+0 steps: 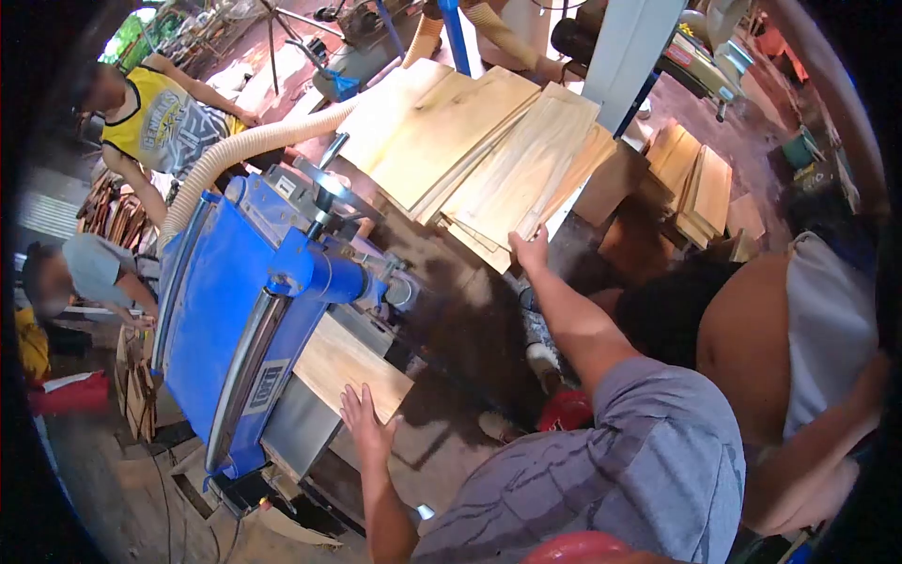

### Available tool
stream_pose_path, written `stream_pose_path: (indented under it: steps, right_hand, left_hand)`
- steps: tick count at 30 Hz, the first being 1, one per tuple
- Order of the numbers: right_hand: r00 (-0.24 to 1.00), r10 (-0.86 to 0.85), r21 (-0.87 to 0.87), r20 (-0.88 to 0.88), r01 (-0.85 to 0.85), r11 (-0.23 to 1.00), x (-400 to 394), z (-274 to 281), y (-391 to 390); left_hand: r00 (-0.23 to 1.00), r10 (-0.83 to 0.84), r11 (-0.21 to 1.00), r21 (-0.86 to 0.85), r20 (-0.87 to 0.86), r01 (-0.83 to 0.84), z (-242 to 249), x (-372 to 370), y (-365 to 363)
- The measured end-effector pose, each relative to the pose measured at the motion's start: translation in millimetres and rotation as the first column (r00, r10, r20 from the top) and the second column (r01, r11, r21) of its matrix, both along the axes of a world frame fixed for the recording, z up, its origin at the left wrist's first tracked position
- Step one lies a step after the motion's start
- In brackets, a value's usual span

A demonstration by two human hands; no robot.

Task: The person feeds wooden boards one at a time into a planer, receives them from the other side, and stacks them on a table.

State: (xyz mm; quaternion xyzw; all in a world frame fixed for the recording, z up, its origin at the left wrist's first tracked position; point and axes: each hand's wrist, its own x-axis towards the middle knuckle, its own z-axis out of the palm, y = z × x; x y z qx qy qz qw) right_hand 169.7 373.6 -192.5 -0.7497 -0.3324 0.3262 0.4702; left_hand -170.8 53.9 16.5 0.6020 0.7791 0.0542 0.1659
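Note:
My left hand point(366, 420) lies with spread fingers on the near end of a pale wooden board point(340, 365). That board rests on the metal bed point(303, 430) of a blue machine point(221, 310), its far part hidden under the machine. My right hand point(530, 248) reaches forward to the near edge of a stack of wooden panels point(517, 169). Its fingers are closed on the edge of a panel there. Further panels point(437, 132) lie beside and under that stack, overlapping at angles.
A ribbed hose point(254, 141) arches behind the machine. One person in a yellow top point(169, 122) and another in grey point(94, 268) are at the left. A bare-bellied person point(747, 348) is close on the right. More boards point(691, 179) are stacked on the floor beyond.

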Motion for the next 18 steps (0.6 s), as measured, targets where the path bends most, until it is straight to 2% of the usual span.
stream_pose_path:
  steps: [1, 2, 4, 5, 6, 8, 9, 10, 12, 13, 14, 16, 17, 18]
  right_hand:
    - [0.962, -0.074, -0.120, -0.263, 0.044, 0.992, 7, -1, 1]
    - [0.962, -0.076, -0.113, -0.262, 0.048, 0.992, 16, -7, 5]
    - [0.960, 0.034, -0.355, -0.278, -0.135, 0.925, 34, -26, 15]
    - [0.956, 0.029, -0.391, -0.292, -0.147, 0.908, 36, -23, 18]
    - [0.955, 0.036, -0.383, -0.293, -0.152, 0.911, 37, -21, 20]
    - [0.882, -0.053, -0.326, -0.468, -0.116, 0.938, 36, -22, 17]
    - [0.930, 0.004, -0.332, -0.366, -0.135, 0.934, 33, -24, 18]
    - [0.927, 0.014, -0.325, -0.374, -0.145, 0.935, 30, -27, 17]
    - [0.934, 0.078, -0.317, -0.348, -0.195, 0.928, 20, 9, 5]
    - [0.918, 0.090, -0.259, -0.387, -0.202, 0.944, 13, -13, 6]
    - [0.914, 0.101, -0.251, -0.394, -0.213, 0.944, 9, -6, 4]
    - [0.954, 0.227, -0.366, -0.196, -0.286, 0.886, 5, 12, 1]
    - [0.927, 0.109, -0.379, -0.359, -0.252, 0.891, 3, 3, 6]
    - [0.924, 0.111, -0.374, -0.366, -0.255, 0.892, 1, -3, 10]
  left_hand:
    - [0.998, 0.036, 0.999, 0.025, 0.049, -0.038, 3, 6, 1]
    - [0.998, 0.032, 0.999, 0.032, 0.051, -0.033, 3, 11, 1]
    - [0.997, 0.007, 0.997, 0.079, 0.076, -0.013, 3, 22, -2]
    - [0.997, 0.006, 0.996, 0.090, 0.075, -0.013, 4, 28, -3]
    - [0.992, 0.002, 0.996, 0.089, 0.123, -0.013, 6, 34, -5]
    - [0.987, 0.007, 0.996, 0.088, 0.162, -0.022, 8, 44, -16]
    - [0.983, 0.004, 0.995, 0.098, 0.184, -0.022, 7, 47, -23]
    - [0.979, -0.001, 0.994, 0.111, 0.205, -0.022, 6, 51, -29]
    - [0.972, -0.007, 0.987, 0.158, 0.235, -0.031, 6, 58, -43]
    - [0.963, 0.025, 0.987, 0.146, 0.267, -0.066, 3, 60, -53]
    - [0.953, 0.059, 0.986, 0.130, 0.298, -0.102, -1, 60, -66]
    - [0.956, 0.067, 0.986, 0.131, 0.286, -0.108, -9, 59, -91]
    - [0.944, 0.119, 0.985, 0.085, 0.309, -0.152, -4, 64, -100]
    - [0.929, 0.169, 0.981, 0.038, 0.329, -0.192, -2, 68, -108]
